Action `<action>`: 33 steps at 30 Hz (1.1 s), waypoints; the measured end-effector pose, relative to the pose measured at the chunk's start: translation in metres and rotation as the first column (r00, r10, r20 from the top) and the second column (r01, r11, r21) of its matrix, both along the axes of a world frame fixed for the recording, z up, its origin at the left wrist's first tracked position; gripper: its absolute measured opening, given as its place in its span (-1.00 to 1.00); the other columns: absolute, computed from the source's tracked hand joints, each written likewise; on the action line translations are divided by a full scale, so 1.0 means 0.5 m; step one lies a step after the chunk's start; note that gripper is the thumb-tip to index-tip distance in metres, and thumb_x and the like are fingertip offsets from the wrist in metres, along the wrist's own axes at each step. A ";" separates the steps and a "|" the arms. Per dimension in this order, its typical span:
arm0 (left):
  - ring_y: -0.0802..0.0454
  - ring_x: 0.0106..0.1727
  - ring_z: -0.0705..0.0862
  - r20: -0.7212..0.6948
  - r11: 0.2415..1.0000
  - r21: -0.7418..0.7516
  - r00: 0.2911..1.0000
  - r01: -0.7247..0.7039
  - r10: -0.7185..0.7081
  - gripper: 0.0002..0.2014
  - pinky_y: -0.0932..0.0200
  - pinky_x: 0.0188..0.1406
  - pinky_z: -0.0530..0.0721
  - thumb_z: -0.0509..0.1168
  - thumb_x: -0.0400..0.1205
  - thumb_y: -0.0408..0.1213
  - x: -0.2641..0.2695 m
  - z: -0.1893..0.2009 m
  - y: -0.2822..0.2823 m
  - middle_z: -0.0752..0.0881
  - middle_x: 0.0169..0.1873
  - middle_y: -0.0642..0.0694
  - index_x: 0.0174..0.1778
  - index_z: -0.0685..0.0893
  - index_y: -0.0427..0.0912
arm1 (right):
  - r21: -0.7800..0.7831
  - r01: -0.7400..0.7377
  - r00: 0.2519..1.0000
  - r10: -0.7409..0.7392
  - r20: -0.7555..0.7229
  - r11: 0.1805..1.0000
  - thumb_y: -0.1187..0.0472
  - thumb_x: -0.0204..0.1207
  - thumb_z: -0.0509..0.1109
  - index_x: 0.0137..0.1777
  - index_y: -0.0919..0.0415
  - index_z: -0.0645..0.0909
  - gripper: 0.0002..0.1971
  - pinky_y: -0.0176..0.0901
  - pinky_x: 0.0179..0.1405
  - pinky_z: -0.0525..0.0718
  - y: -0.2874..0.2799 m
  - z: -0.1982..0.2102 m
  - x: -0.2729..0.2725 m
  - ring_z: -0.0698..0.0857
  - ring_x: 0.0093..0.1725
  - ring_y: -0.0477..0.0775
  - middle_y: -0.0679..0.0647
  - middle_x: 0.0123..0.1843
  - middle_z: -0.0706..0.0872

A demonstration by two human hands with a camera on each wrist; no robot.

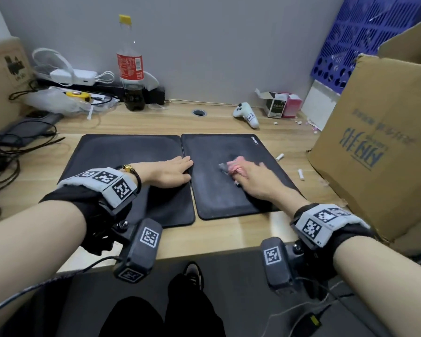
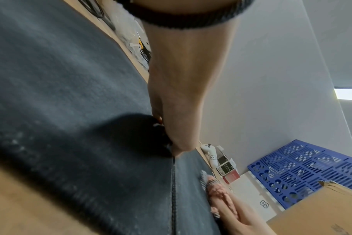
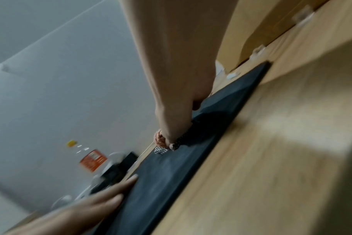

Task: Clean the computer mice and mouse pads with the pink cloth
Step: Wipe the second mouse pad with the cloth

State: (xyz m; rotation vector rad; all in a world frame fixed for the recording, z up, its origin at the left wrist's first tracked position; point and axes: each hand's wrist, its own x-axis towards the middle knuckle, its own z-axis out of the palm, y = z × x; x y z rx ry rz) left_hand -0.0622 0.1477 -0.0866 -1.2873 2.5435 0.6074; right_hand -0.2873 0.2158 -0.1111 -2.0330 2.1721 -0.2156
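Two black mouse pads lie side by side on the wooden desk: the left pad (image 1: 112, 156) and the right pad (image 1: 219, 147), whose surface looks dusty grey. My left hand (image 1: 178, 169) lies flat with straight fingers on the left pad's right edge, the fingertips reaching the seam. My right hand (image 1: 250, 176) grips the bunched pink cloth (image 1: 236, 167) and presses it on the middle of the right pad. In the right wrist view the cloth (image 3: 159, 140) sits under my curled fingers on the pad (image 3: 171, 174). No mouse is in view.
A large cardboard box (image 1: 379, 142) crowds the right pad's right side. Behind the pads stand a cola bottle (image 1: 130, 66), a white controller (image 1: 247, 114) and small boxes (image 1: 281, 105). Cables (image 1: 7, 152) fill the left. Small white bits (image 1: 301, 174) lie beside the right pad.
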 end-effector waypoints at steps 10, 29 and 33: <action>-0.09 0.66 0.17 -0.058 0.996 -0.036 0.995 -0.078 0.076 -0.51 0.17 0.56 0.09 -0.09 0.79 -0.25 0.005 0.001 0.010 0.17 0.66 -0.13 0.69 0.10 -0.10 | 0.050 -0.200 0.974 0.193 0.119 0.979 -0.03 0.72 0.12 0.66 -0.07 0.20 -0.48 0.12 0.65 -0.10 0.055 0.000 0.097 0.28 0.63 0.19 -0.04 0.66 0.33; -0.19 0.64 0.17 -0.239 0.959 0.097 0.929 -0.267 0.283 -0.04 -0.09 0.62 0.15 0.31 0.61 -0.09 0.008 -0.025 -0.056 0.08 0.63 -0.32 0.65 -0.32 -0.06 | 0.004 -0.181 0.975 0.179 0.128 0.983 -0.15 0.63 0.26 0.46 -0.26 0.46 -0.61 0.25 0.29 0.52 0.049 0.003 0.124 0.38 0.43 0.38 -0.08 0.41 0.60; -0.18 0.63 0.23 -0.271 0.955 0.095 0.915 -0.283 0.298 -0.09 0.03 0.59 0.20 0.23 0.64 -0.22 0.021 -0.026 -0.087 0.05 0.66 -0.29 0.64 -0.37 -0.09 | -0.046 -0.125 0.984 0.130 0.120 0.991 -0.13 0.58 0.34 0.31 -0.15 0.62 -0.67 0.07 0.04 0.59 -0.030 0.007 0.125 0.56 0.24 0.31 0.09 0.17 0.70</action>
